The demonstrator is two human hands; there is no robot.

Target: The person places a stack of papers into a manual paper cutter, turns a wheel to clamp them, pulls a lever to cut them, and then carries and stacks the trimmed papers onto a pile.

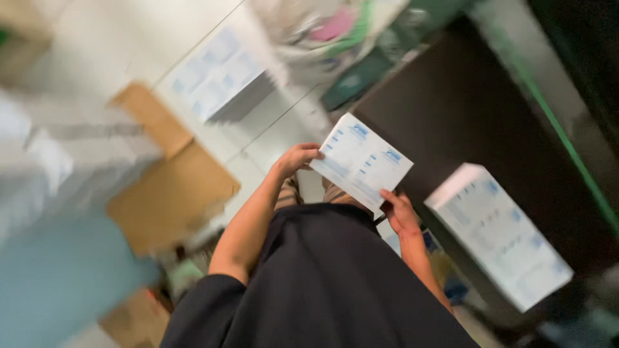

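The whole head view is smeared by motion. The print on the white sheet (361, 161) is too blurred to make out. Part of the right hand (400, 214) lies hidden behind that sheet. The heap (329, 29) at the upper middle is cut off by the top edge. The pale shape (58, 283) at lower left is unrecognisable.

White-and-blue flat carton (361, 161) in both hands, matching stacks on dark table (500, 235) and floor (216, 77)
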